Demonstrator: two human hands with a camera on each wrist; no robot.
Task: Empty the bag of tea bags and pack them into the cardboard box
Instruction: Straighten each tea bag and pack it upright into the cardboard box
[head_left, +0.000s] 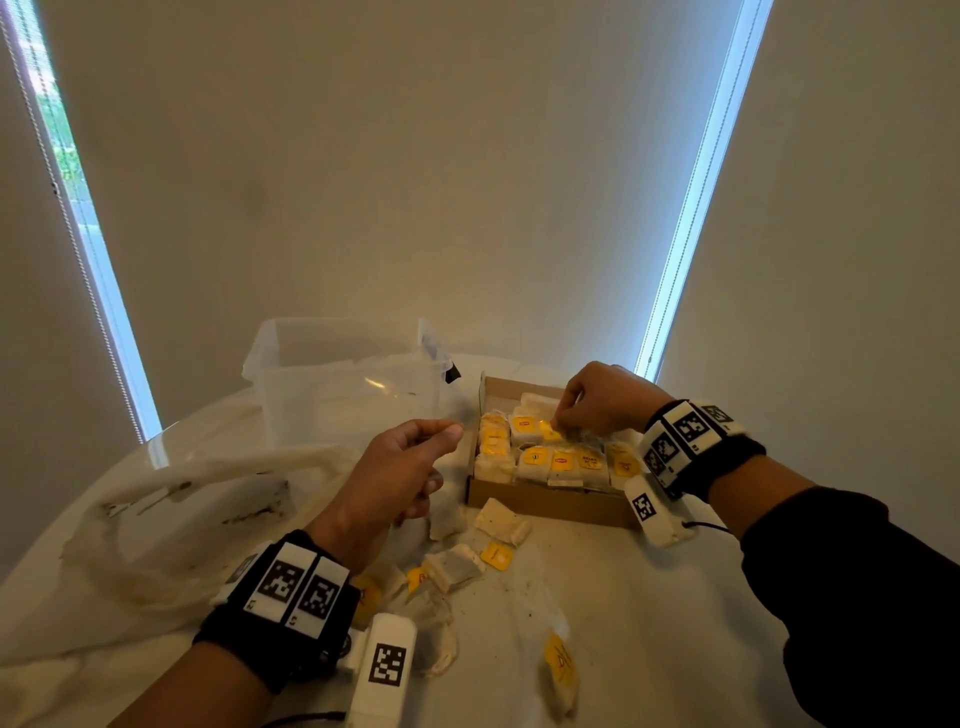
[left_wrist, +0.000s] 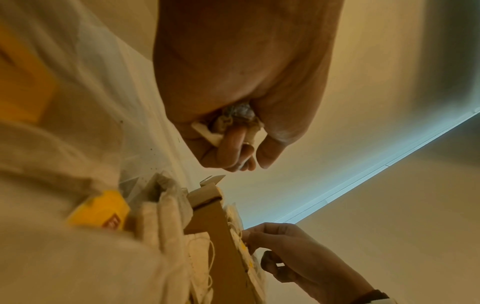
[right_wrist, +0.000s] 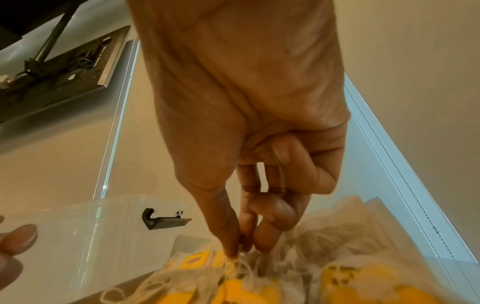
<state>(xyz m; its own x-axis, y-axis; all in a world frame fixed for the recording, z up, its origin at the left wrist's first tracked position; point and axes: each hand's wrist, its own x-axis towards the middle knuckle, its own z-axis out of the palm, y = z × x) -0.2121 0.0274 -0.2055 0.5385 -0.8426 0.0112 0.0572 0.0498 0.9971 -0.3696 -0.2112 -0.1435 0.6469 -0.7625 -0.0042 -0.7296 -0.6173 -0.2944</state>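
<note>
The shallow cardboard box (head_left: 545, 501) lies open on the table, filled with rows of tea bags (head_left: 550, 460) with yellow tags. Over its far half my right hand (head_left: 561, 418) pinches a tea bag by its string (right_wrist: 240, 257) between thumb and fingertips. Left of the box my left hand (head_left: 441, 441) hovers above the table, its fingers curled round a crumpled tea bag (left_wrist: 233, 119) in the palm. Several loose tea bags (head_left: 501, 522) lie on the table in front of the box. The limp plastic bag (head_left: 171, 514) lies at the left.
A clear plastic tub (head_left: 332, 384) with a black latch stands behind the bag, left of the box. More loose tea bags (head_left: 558, 670) lie near the table's front. The round white table (head_left: 649, 597) ends close behind the box, at a wall with blinds.
</note>
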